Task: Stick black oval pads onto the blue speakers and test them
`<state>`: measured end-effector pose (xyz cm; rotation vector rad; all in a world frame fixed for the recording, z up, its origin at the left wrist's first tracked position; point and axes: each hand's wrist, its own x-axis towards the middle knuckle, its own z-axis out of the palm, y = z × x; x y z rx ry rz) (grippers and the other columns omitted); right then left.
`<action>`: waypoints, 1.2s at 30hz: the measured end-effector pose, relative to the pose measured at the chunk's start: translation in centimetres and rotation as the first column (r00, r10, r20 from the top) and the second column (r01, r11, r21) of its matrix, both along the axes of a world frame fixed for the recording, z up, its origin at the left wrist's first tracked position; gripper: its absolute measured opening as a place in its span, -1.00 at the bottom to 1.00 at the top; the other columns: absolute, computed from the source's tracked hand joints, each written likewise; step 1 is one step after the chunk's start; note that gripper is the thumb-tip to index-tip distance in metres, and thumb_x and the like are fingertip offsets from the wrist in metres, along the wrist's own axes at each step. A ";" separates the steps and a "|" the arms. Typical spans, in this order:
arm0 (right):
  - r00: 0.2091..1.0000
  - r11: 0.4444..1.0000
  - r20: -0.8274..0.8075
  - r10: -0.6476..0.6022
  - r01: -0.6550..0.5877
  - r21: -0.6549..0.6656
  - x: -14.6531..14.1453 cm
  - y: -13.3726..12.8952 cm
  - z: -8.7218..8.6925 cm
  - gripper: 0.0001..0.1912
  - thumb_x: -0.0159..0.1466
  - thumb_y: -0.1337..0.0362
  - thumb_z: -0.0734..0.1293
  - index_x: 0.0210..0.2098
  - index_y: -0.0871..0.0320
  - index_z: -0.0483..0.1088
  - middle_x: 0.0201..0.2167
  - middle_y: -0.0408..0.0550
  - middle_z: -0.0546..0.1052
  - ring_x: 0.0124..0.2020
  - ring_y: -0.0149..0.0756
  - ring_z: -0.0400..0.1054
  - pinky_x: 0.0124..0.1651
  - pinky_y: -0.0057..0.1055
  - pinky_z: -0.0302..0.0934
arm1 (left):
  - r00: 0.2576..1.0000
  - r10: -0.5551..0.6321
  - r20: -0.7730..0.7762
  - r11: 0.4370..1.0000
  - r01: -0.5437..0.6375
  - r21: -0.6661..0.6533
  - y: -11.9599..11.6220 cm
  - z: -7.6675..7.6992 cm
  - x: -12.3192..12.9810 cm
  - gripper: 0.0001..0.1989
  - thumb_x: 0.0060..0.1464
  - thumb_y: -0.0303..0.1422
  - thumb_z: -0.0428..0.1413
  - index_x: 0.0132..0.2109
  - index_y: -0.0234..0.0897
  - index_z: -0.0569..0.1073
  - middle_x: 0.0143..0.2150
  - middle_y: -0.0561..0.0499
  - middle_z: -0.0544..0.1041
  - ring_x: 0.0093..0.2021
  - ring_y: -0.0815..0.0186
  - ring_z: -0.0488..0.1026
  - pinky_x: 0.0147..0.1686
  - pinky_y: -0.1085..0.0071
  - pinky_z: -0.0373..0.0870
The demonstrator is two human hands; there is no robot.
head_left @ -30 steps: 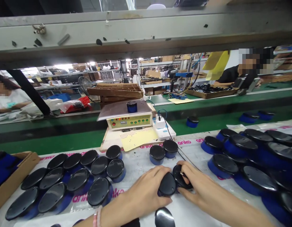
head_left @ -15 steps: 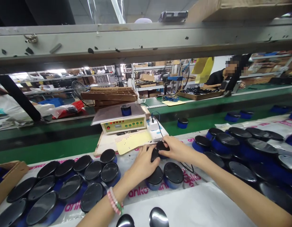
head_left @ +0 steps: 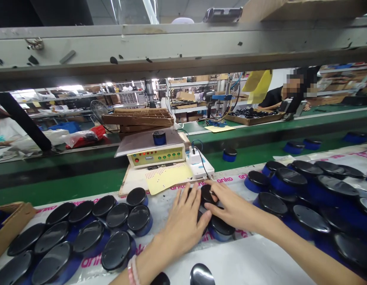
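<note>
Black-capped blue discs point(head_left: 117, 250) beside left hand point(head_left: 180, 233)

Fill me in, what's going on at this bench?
A person's left hand and right hand are on black-and-blue round units on a printed sheet, with rows of the same units on both sides. Another unit sits on a metal plate above a lit console. A co-worker is farther off.
</note>
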<state>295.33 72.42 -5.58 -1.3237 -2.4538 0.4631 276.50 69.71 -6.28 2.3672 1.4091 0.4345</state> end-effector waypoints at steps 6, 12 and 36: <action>0.995 0.999 -0.102 -0.011 0.006 -0.054 0.1 -1.0 -3.2 -0.47 0.40 0.01 -0.01 0.24 0.18 -0.03 0.37 0.01 -0.17 0.37 -0.20 -0.48 0.36 -0.05 -0.21 | 0.995 -0.020 -0.098 0.999 0.017 -0.031 -0.3 0.0 0.2 -0.35 0.26 -0.08 -0.32 0.35 -0.39 -0.09 0.40 -0.05 -0.13 0.40 0.14 -0.26 0.35 0.08 -0.19; 0.987 1.000 -0.158 -0.010 0.007 -0.021 0.1 -0.6 -3.7 -0.47 0.40 0.02 0.03 0.26 0.15 -0.02 0.37 0.01 -0.14 0.37 -0.18 -0.43 0.35 -0.02 -0.20 | 0.995 -0.012 -0.102 0.999 0.009 -0.032 -0.2 0.0 0.3 -0.35 0.26 -0.08 -0.31 0.35 -0.39 -0.08 0.40 -0.07 -0.12 0.40 0.14 -0.25 0.34 0.09 -0.18; 0.852 0.830 -0.014 -0.523 0.513 0.219 3.2 6.0 5.6 -0.75 0.31 0.24 0.17 -0.06 0.24 0.23 -0.10 0.13 0.35 -0.11 -0.14 0.29 -0.03 -0.17 0.19 | 0.964 0.147 0.219 0.984 -0.120 -0.135 1.1 -1.0 -0.4 -0.43 0.15 -0.24 -0.08 0.28 -0.31 0.14 0.39 -0.16 -0.03 0.35 0.08 -0.01 0.28 0.16 0.04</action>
